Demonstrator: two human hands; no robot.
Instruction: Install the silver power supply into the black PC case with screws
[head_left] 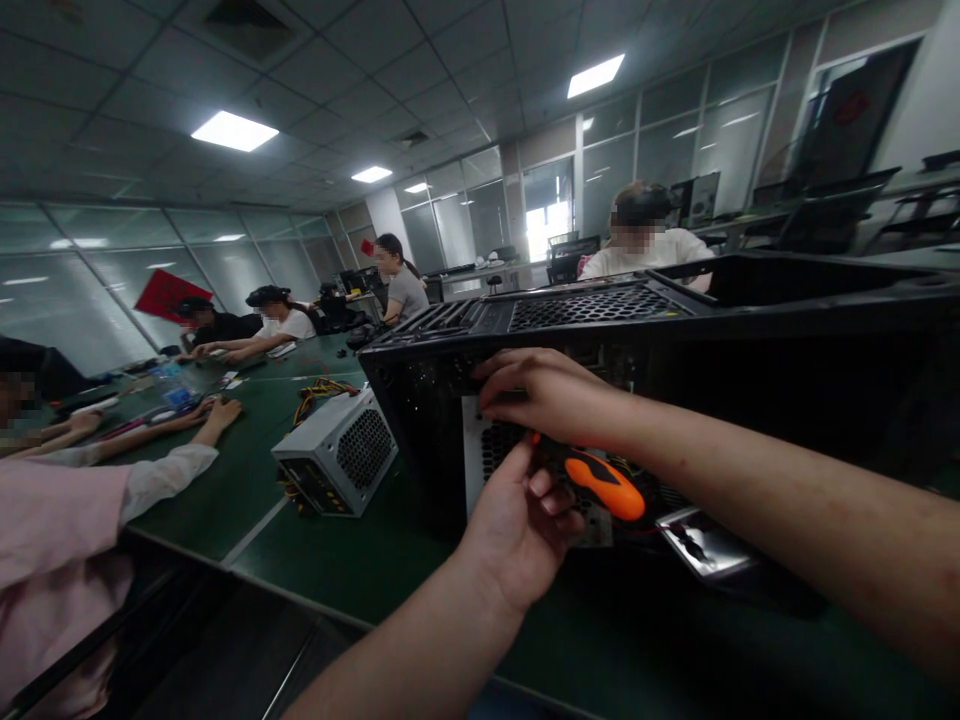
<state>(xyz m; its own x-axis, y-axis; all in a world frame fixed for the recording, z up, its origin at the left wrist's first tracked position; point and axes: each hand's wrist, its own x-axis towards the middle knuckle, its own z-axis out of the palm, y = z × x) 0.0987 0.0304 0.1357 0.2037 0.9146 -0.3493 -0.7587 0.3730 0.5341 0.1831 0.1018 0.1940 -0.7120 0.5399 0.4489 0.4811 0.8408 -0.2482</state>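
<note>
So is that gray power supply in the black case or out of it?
Out: the gray power supply sits on the green table, left of the black case.

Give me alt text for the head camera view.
A person's left hand holds an orange-handled tool while the right hand is at the open side of a computer case. A power supply sits beside it on a green table, with other people around.

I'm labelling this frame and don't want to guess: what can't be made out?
Head view:
Front end of the orange-handled tool: hidden by the left hand and right hand.
What, if anything, the right hand touches: lost in shadow inside the black case.
Case's right end: cut off by the right edge.
Pink garment: cut off by the left edge.
</note>
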